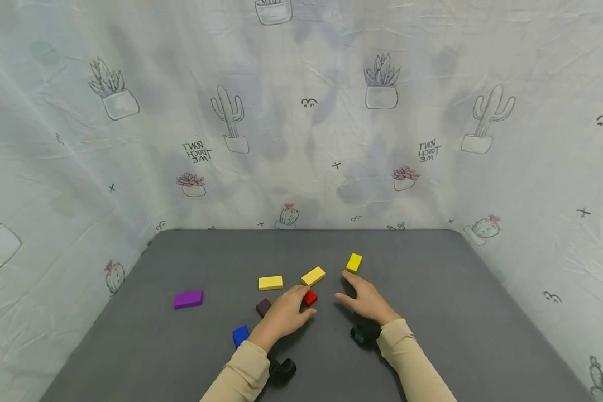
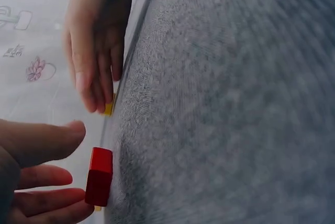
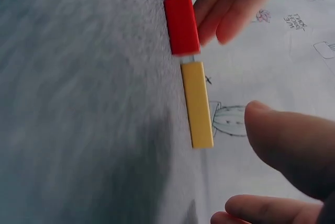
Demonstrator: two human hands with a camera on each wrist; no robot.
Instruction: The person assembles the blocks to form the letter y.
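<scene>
A red block (image 1: 309, 298) lies on the grey table, with my left hand (image 1: 285, 314) over its left side. In the left wrist view, the left fingertips are right at the red block (image 2: 99, 177), and the thumb stands apart from it. My right hand (image 1: 365, 299) hovers with thumb and fingers spread, nothing between them. Just beyond its fingertips is a bright yellow block (image 1: 354, 262). A paler yellow block (image 1: 314, 276) sits behind the red one, seen also as a yellow bar (image 3: 197, 104) in the right wrist view.
Another pale yellow block (image 1: 270, 283) lies left of centre. A dark brown block (image 1: 263, 307) and a blue block (image 1: 240, 335) are partly beside the left forearm. Farther left is a purple block (image 1: 188, 299). A cactus-print curtain (image 1: 301, 123) surrounds the table (image 1: 221, 251).
</scene>
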